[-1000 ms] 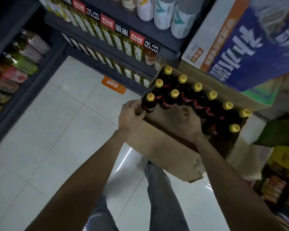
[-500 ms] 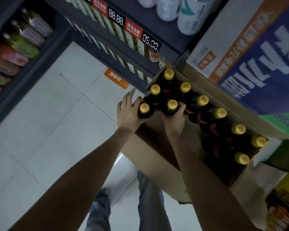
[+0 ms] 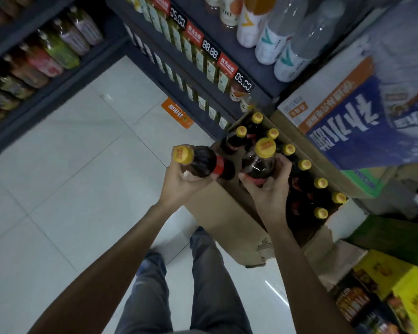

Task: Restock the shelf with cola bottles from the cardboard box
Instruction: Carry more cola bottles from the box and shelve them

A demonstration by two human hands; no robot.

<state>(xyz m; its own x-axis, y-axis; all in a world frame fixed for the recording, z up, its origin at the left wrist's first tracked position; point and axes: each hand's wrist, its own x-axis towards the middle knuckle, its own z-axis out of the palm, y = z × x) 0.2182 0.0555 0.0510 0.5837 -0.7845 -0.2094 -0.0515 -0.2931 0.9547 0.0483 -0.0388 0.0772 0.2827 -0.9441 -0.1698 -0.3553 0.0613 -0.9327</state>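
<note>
the dark shelving unit (image 3: 256,59) runs across the top, its upper tiers cut off by the frame, with small green-labelled bottles and red price tags along its edges. beside it a large blue and white printed carton (image 3: 362,121) is cropped at the right. below that sits the open brown cardboard box (image 3: 229,220), tilted, with the rest of the yellow-capped cola bottles (image 3: 320,183) standing in it; their dark bodies blur into shadow, so only caps read clearly. the left hand (image 3: 179,186) is raised clear of the box, fingers curled under and around a dark cola bottle with a red label and yellow cap (image 3: 203,161), which leans toward the camera. the right hand (image 3: 269,189) wraps a second dark yellow-capped cola bottle (image 3: 260,162) from below, held above the box's near edge; the bottle's base is hidden by the fingers. both forearms reach forward from the bottom edge.
</note>
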